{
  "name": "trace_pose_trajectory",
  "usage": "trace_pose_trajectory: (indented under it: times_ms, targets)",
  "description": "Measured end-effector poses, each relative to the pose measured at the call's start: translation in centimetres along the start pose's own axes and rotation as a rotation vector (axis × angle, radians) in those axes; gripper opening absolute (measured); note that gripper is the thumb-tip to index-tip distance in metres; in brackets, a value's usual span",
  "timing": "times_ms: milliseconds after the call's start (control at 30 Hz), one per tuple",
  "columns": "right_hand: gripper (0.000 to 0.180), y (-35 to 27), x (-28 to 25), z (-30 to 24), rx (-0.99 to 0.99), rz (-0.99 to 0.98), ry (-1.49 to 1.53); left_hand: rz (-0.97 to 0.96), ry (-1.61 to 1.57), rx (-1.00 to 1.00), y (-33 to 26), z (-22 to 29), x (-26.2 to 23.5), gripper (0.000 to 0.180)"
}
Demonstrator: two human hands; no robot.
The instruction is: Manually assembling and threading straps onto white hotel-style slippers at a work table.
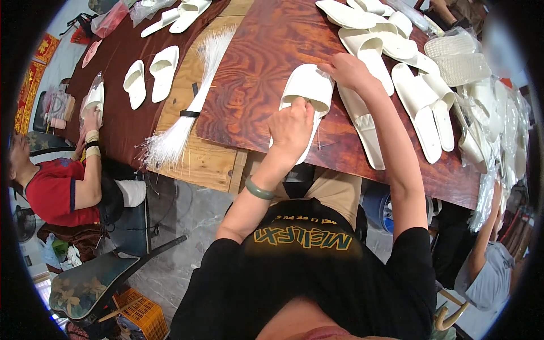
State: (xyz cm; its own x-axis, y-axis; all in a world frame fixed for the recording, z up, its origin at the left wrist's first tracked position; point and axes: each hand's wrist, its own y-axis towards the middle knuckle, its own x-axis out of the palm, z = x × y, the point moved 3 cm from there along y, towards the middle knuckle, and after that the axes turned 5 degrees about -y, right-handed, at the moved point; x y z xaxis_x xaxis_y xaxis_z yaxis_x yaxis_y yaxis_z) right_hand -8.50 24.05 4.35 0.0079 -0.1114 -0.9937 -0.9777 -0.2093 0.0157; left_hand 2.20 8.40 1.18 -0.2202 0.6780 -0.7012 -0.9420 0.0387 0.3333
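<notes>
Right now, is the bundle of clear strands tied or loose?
Tied: a dark band cinches the bundle of clear strands near its middle, and both ends fan out.

Dark reddish wood-grain table (266,62). Lying directly on it: 2 white slippers (151,75) at left, a banded bundle of clear plastic strands (190,102), a row of white slippers (408,85) at right.

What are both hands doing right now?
Left hand: closed, gripping the near end of the flat white fabric slipper.
Right hand: closed on the slipper's far edge.
</notes>
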Motion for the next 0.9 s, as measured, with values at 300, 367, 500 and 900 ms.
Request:
trace_pose_trajectory:
  times_ms: [300, 367, 500, 900]
  targets:
    - [0.009, -13.3, -1.8, -8.8, -0.943, 0.204, 0.086, -0.120, -0.224, 0.068, 1.5, -1.0, -1.2, 0.024]
    - [0.010, -16.4, -0.1, -11.5, -1.164, 0.300, -0.065, -0.270, -0.439, -0.097, 1.7, -1.3, -1.4, 0.025]
    - [0.024, -18.8, 2.9, -14.7, -1.067, 0.445, -0.200, -0.441, -0.592, -0.291, 2.0, -1.3, -1.6, 0.024]
    - [0.031, -18.5, 3.7, -14.1, -0.591, 0.444, -0.299, -0.572, -0.868, -0.462, 2.1, -1.7, -0.7, 0.027]
